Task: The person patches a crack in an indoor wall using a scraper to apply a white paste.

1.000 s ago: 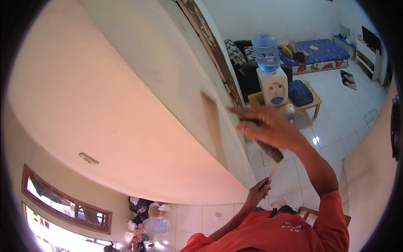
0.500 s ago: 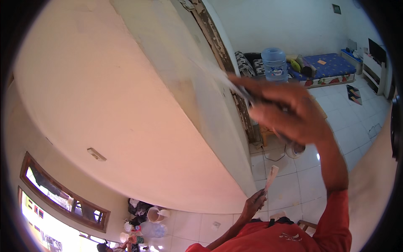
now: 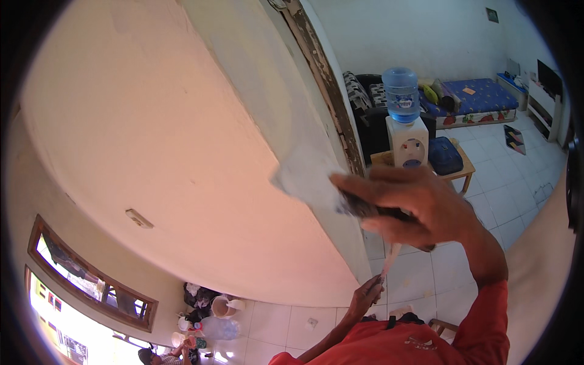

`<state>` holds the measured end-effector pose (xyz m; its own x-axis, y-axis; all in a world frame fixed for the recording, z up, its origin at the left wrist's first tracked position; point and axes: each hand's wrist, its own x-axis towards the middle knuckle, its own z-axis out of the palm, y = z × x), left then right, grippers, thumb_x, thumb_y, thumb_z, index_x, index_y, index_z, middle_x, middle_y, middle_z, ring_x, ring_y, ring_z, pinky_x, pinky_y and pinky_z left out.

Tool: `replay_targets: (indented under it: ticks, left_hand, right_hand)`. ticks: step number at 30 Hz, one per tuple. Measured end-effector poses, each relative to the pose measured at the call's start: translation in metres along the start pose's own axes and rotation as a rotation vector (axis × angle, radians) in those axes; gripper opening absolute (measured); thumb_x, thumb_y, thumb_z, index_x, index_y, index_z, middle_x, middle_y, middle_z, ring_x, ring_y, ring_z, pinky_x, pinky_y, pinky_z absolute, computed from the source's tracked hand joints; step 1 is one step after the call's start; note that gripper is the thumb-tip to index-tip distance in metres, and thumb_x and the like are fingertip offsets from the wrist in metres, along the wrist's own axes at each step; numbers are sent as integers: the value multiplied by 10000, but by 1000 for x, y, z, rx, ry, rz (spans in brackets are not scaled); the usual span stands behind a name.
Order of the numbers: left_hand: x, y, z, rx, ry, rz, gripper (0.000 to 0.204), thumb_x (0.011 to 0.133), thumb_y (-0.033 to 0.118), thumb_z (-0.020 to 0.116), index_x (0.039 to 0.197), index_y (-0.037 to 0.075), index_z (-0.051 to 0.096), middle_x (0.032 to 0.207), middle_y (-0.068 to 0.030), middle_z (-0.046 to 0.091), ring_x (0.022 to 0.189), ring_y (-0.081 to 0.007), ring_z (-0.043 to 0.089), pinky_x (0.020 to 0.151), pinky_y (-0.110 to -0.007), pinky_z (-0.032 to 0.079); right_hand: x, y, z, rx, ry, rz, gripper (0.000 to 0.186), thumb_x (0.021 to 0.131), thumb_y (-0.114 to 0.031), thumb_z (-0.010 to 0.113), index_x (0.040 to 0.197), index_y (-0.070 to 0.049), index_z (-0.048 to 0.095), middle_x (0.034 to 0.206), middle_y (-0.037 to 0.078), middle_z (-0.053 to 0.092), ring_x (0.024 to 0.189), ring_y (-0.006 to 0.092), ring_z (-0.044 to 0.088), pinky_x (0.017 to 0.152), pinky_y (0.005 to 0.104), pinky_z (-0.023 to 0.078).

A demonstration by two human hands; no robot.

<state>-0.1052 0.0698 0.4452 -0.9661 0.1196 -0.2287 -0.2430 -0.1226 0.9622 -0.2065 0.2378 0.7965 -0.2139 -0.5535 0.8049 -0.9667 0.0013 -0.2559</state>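
Observation:
My right hand (image 3: pixel 423 204) is raised in front of the wall, its fingers wrapped round the dark handle of a wide putty knife (image 3: pixel 307 173). The knife's pale blade lies over the wall's corner edge, between the peach face (image 3: pixel 176 146) and a grey-white patched strip (image 3: pixel 261 91). Whether the blade touches the surface is hard to tell. Lower down, my left hand (image 3: pixel 367 295) grips a narrow, pale, flat piece (image 3: pixel 390 263) that looks smeared with paste. Its upper end is partly hidden behind my right hand, and its exact kind is unclear.
A worn wooden door frame (image 3: pixel 325 76) borders the strip. Beyond it, a water dispenser (image 3: pixel 409 140) and a blue bag (image 3: pixel 446 157) stand on a low wooden table (image 3: pixel 467 173), near a blue mattress (image 3: pixel 480 97). At lower left are a bucket (image 3: pixel 224 307) and another person (image 3: pixel 164 358).
My right hand has moved down with the putty knife, and its blade now shows broad side on. The dispenser has come into view. My left hand stays nearly where it was.

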Motion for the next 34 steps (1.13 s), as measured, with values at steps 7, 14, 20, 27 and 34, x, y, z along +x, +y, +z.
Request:
replay_targets:
  ticks: [7, 14, 20, 27, 34]
  left_hand:
    - [2, -4, -2, -3, 5, -35, 476, 1005, 214, 539, 1419, -7, 458, 930, -14, 596, 690, -42, 485, 589, -186, 408]
    - [3, -4, 3, -52, -48, -27, 453, 1005, 191, 538, 1411, 2, 471, 890, 2, 578, 677, -41, 468, 567, -186, 378]
    - [4, -8, 5, -9, -50, -37, 459, 1009, 193, 526, 1429, 18, 459, 890, 11, 562, 672, -39, 463, 571, -191, 401]
    - [8, -15, -2, -11, -56, -27, 446, 988, 197, 567, 1388, 9, 507, 884, -4, 604, 676, -50, 510, 583, -200, 430]
    - [60, -88, -8, 180, 21, -68, 642, 905, 463, 654, 1403, 81, 519, 1019, -44, 638, 857, -119, 539, 726, -300, 466]
  right_hand:
    - [42, 7, -43, 50, 39, -12, 497, 910, -271, 586, 1313, 20, 586, 636, 16, 571, 491, 107, 514, 463, 279, 412]
    - [119, 16, -53, -29, 147, -120, 510, 929, -296, 599, 1326, 22, 571, 673, 15, 611, 515, 68, 543, 461, 237, 437]
    - [36, 16, -36, 61, -82, 38, 488, 866, -270, 628, 1269, 5, 625, 780, 124, 699, 566, 145, 592, 558, 309, 480]
    - [62, 7, -51, -16, -14, -6, 456, 864, -179, 624, 1278, 13, 613, 911, 144, 732, 519, 142, 571, 506, 313, 469]
    - [27, -4, -54, -101, -243, 45, 509, 911, -288, 592, 1352, -35, 561, 846, 121, 668, 663, 232, 621, 641, 360, 504]
